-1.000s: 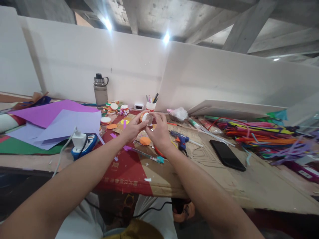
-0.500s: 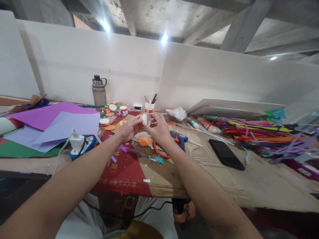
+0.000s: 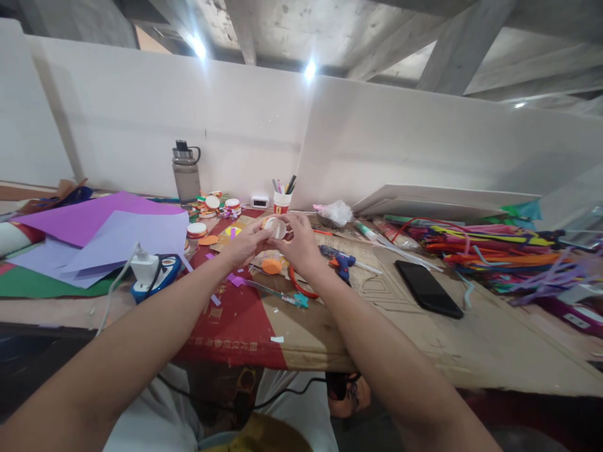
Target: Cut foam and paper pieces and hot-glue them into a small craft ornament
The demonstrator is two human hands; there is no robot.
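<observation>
Above the middle of the table, my left hand [image 3: 249, 243] and my right hand [image 3: 298, 238] are closed around a small round white piece with an orange-red band [image 3: 274, 227]. Fingers cover much of its side. Similar banded round pieces [image 3: 196, 230] stand just left of my left hand, with more at the back. Under my hands lie an orange paper disc [image 3: 272, 267], red-handled scissors [image 3: 301, 285] partly hidden by my right wrist, and a clear stick with a teal end [image 3: 299, 300]. A blue glue gun [image 3: 343, 262] rests right of my right hand.
Purple and lilac paper sheets [image 3: 122, 235] and a blue power strip [image 3: 157, 276] occupy the left. A bottle [image 3: 185, 172] and a pen cup [image 3: 281, 203] stand at the back. To the right are a black phone [image 3: 428, 289] and a heap of coloured pipe cleaners [image 3: 494, 248].
The white banded piece has turned slightly between my fingers, and its round face now tilts more to the right. Both hands remain in nearly the same place.
</observation>
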